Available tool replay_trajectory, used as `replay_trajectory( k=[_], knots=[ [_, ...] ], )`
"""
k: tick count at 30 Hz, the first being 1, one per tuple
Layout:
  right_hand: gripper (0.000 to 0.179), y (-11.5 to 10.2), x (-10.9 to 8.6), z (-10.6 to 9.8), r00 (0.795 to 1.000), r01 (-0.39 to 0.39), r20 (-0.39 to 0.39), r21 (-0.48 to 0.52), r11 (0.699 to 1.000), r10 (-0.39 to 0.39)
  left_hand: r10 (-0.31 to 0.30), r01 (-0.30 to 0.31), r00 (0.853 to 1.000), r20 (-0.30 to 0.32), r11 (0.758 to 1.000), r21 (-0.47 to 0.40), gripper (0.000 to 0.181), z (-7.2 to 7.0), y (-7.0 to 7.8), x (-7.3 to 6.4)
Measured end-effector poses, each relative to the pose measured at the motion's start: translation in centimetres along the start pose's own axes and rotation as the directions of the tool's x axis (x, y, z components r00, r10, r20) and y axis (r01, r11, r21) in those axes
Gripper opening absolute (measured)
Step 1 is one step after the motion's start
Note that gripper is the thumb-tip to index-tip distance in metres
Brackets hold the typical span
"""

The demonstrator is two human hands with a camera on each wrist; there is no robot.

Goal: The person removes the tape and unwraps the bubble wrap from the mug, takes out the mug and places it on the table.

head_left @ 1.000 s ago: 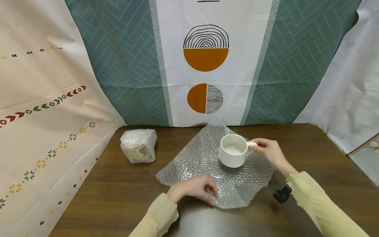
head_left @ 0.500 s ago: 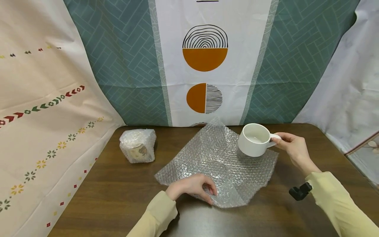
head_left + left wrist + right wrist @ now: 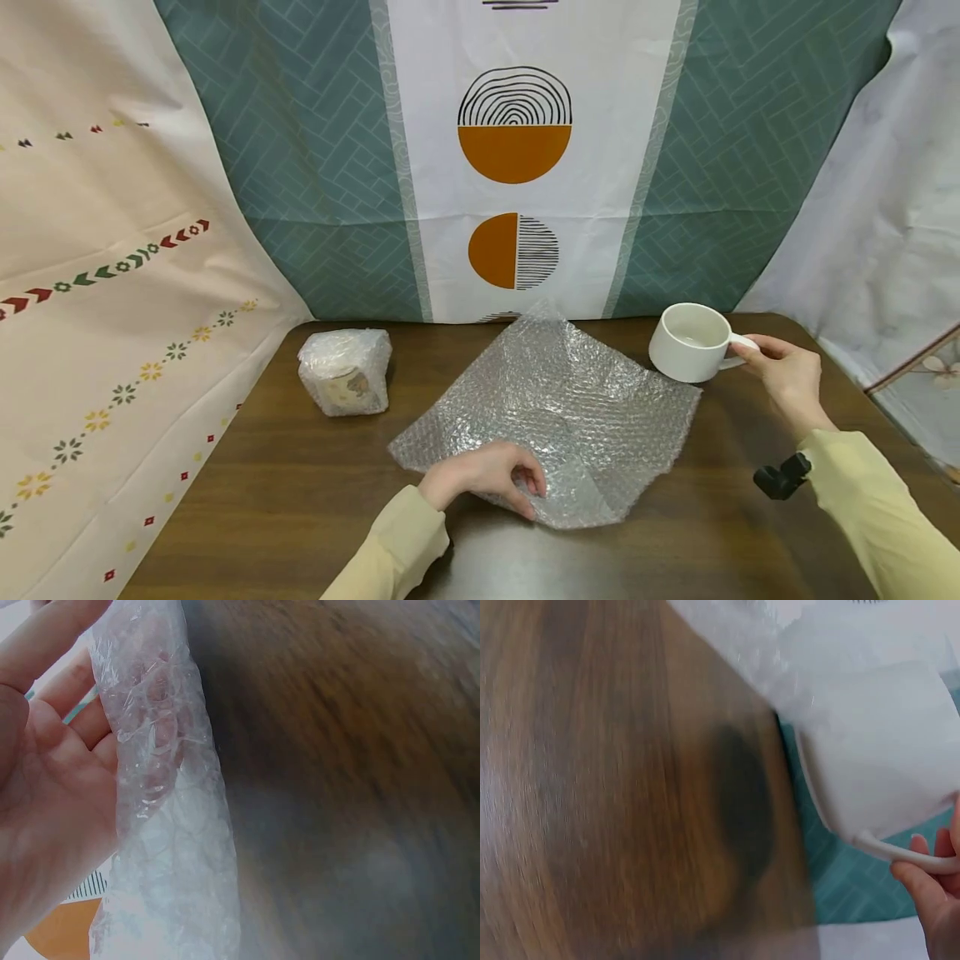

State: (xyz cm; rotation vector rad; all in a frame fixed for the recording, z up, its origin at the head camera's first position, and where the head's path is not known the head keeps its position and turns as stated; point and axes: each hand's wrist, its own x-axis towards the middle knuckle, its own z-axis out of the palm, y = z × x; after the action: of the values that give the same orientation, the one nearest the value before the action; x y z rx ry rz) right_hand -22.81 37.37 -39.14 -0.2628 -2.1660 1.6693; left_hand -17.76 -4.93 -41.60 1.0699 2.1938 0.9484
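A white mug (image 3: pixel 690 343) hangs upright over the table's back right, its handle pinched between the thumb and fingers of my right hand (image 3: pixel 791 379). In the right wrist view the mug's side (image 3: pixel 885 750) shows, with the thumb on the handle and a dark shadow on the wood. A sheet of bubble wrap (image 3: pixel 555 408) lies spread out on the table, one corner toward the back. My left hand (image 3: pixel 487 473) pinches its near edge. Seen from the left wrist, the thumb lies over the folded strip of wrap (image 3: pixel 165 787) and several fingers lie behind it.
A bubble-wrapped bundle (image 3: pixel 347 372) with a patterned item inside stands at the back left of the brown wooden table (image 3: pixel 285 500). Hanging cloths (image 3: pixel 337 167) close off the back and both sides. A black device (image 3: pixel 782 477) sits at the right wrist.
My right hand has carried the mug to the right and back, from over the middle of the bubble wrap past its right corner. The left hand stays at the near edge.
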Motion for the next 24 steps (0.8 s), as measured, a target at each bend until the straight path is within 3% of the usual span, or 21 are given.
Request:
replay_trajectory(
  k=[3, 4, 8, 12, 15, 20, 24],
  knots=[
    [0.012, -2.2, -1.3, -0.3, 0.998, -0.040, -0.037, 0.050, 0.998, 0.042, -0.012, 0.012, 1.000, -0.004, 1.000, 0.011, 0.022, 0.1, 0.1, 0.0],
    [0.014, -1.8, -1.0, -0.6, 0.997, -0.049, -0.050, 0.057, 0.997, 0.052, -0.010, 0.010, 1.000, -0.005, 1.000, 0.015, 0.023, 0.1, 0.1, 0.0],
    [0.009, 2.4, 2.0, -2.0, 0.989, -0.089, -0.111, 0.067, 0.994, 0.096, -0.008, 0.008, 1.000, -0.004, 1.000, 0.025, 0.023, 0.1, 0.0, 0.0],
    [0.028, 7.5, 5.3, -3.1, 0.977, -0.097, -0.174, 0.135, 0.986, 0.120, -0.004, 0.004, 1.000, -0.007, 0.999, 0.053, 0.023, 0.1, -0.1, 0.1],
    [0.031, 9.5, 6.4, -3.7, 0.970, -0.093, -0.205, 0.173, 0.981, 0.128, 0.003, -0.002, 1.000, -0.011, 0.997, 0.072, 0.023, 0.1, -0.1, 0.1],
    [0.021, 7.7, 5.3, -3.5, 0.938, -0.157, -0.258, 0.280, 0.947, 0.232, 0.015, -0.014, 1.000, -0.012, 0.997, 0.079, 0.024, 0.2, -0.2, 0.2],
    [0.017, 6.0, 4.4, -3.3, 0.916, -0.194, -0.305, 0.236, 0.952, 0.262, 0.009, -0.008, 1.000, -0.013, 0.997, 0.079, 0.024, 0.2, -0.2, 0.2]
  ],
)
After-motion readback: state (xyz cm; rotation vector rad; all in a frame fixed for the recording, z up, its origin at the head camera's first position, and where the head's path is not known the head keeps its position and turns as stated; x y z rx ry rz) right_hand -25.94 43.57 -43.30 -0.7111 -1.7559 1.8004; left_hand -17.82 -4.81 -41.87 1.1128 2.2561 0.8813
